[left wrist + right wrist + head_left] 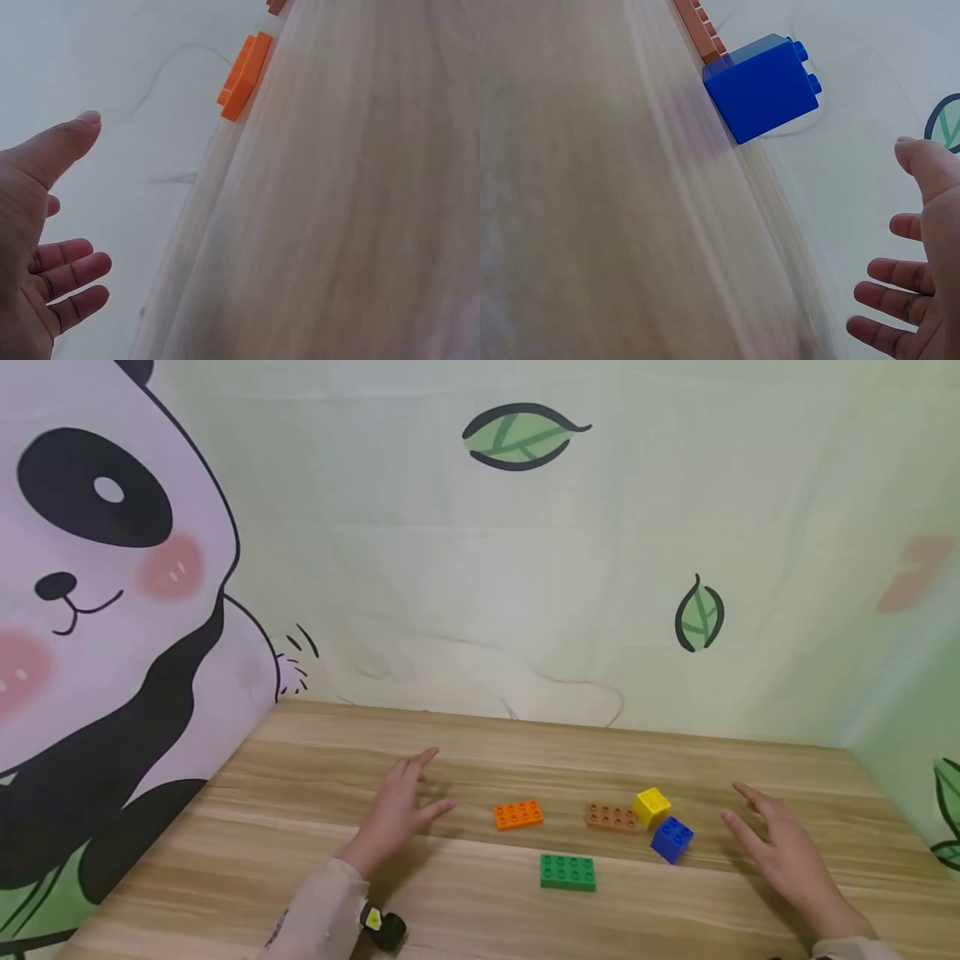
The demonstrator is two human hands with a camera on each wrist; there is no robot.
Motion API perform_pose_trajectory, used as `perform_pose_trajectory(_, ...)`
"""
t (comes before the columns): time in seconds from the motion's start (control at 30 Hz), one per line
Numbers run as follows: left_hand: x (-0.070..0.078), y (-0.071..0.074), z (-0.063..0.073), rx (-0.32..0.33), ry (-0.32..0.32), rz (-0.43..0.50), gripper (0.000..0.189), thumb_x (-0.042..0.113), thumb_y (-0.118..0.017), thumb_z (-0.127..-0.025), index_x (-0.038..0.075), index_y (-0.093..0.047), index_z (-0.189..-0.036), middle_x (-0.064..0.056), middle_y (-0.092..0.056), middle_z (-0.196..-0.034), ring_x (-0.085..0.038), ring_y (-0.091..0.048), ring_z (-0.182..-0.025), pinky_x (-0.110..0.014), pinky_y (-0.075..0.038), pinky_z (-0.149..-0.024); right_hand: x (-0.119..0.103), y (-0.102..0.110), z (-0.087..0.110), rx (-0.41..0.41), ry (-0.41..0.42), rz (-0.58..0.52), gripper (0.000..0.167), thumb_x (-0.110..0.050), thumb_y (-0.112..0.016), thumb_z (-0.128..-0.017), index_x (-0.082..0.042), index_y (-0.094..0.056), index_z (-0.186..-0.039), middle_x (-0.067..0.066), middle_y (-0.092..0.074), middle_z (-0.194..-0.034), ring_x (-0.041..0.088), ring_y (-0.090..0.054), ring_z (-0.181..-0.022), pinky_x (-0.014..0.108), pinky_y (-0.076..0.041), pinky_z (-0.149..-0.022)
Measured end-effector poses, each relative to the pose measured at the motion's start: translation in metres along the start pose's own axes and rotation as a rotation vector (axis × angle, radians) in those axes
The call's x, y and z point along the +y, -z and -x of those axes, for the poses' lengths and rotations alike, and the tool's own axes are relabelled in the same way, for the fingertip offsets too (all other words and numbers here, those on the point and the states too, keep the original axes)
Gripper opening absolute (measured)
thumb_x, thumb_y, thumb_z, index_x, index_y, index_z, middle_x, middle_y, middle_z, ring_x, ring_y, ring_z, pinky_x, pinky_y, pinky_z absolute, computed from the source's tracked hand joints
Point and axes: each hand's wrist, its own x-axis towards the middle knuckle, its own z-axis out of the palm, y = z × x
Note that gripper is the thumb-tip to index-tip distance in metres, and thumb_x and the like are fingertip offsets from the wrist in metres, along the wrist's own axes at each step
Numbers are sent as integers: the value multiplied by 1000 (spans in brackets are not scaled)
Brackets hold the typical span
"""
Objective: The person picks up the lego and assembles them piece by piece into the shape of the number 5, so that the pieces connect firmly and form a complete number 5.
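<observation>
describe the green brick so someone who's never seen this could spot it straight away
On the table, look between the left hand and the right hand. In the head view, the green brick lies lowest, below the gap between the orange brick and the brown brick. Those share its two rows of four studs, but it is the only green brick.

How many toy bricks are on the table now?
5: orange brick, nearest the left hand; brown brick, right of it; yellow brick, at the brown one's right end; blue brick, nearest the right hand; green brick, nearest the person. None looks hidden.
</observation>
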Motion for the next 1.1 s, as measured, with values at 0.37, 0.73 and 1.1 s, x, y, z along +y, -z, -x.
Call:
perform_pose_trajectory(0.37,16,2,-2,32,82,348,58,15,-77,-81,5,-52,-132,-16,-64,-112,-14,-57,-81,-24,-48,-76,-10,1,-5,71,10,-48,50,-29,-48,-101,7,-44,-136,31,-55,-127,43,-58,-107,25,-52,-72)
perform_pose_trajectory(0.73,40,0,3,15,24,477,42,11,-75,-82,6,-60,-121,-17,-66,-105,-22,-59,-90,-25,-49,-78,-23,5,-4,114,25,-48,44,-28,-50,-100,5,-52,-130,25,-62,-118,3,-58,-95,17,-47,-69)
perform_pose_trajectory(1.1,62,-5,14,-1,-93,343,45,14,-78,-78,8,-62,-120,-8,-66,-109,-19,-59,-101,-31,-50,-87,-35,3,-4,101,53,-56,46,-28,-55,-98,4,-51,-131,24,-61,-118,35,-61,-98,20,-49,-69)
